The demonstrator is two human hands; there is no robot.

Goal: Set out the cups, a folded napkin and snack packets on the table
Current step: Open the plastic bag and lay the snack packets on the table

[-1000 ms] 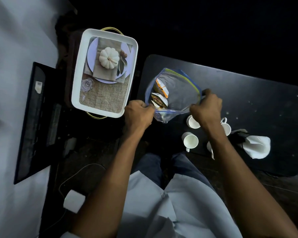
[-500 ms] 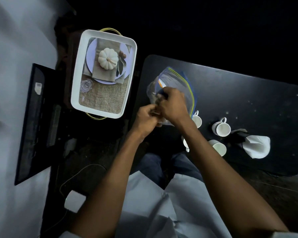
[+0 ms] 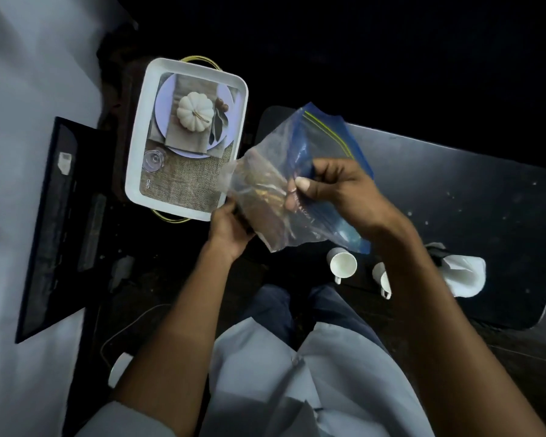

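Note:
A clear zip bag (image 3: 300,152) with a blue and yellow seal hangs above the left end of the black table (image 3: 454,190). Snack packets (image 3: 262,197) show through its lower part. My left hand (image 3: 230,223) grips the bag's bottom from below. My right hand (image 3: 338,187) pinches the bag's middle, fingers closed on the plastic. Two white cups (image 3: 342,263) (image 3: 382,279) stand near the table's front edge, the second partly behind my right forearm. A white folded napkin (image 3: 464,272) lies to their right.
A white tray (image 3: 139,159) with a plate, a small white pumpkin (image 3: 194,111), burlap and a glass stands left of the table. A dark flat panel (image 3: 54,222) lies on the pale floor at far left. A cable and white adapter (image 3: 119,369) lie near my legs.
The bag has been lifted and tipped, its mouth now toward the upper right. My left hand moved under its bottom and my right hand shifted right along it. A third cup is now hidden.

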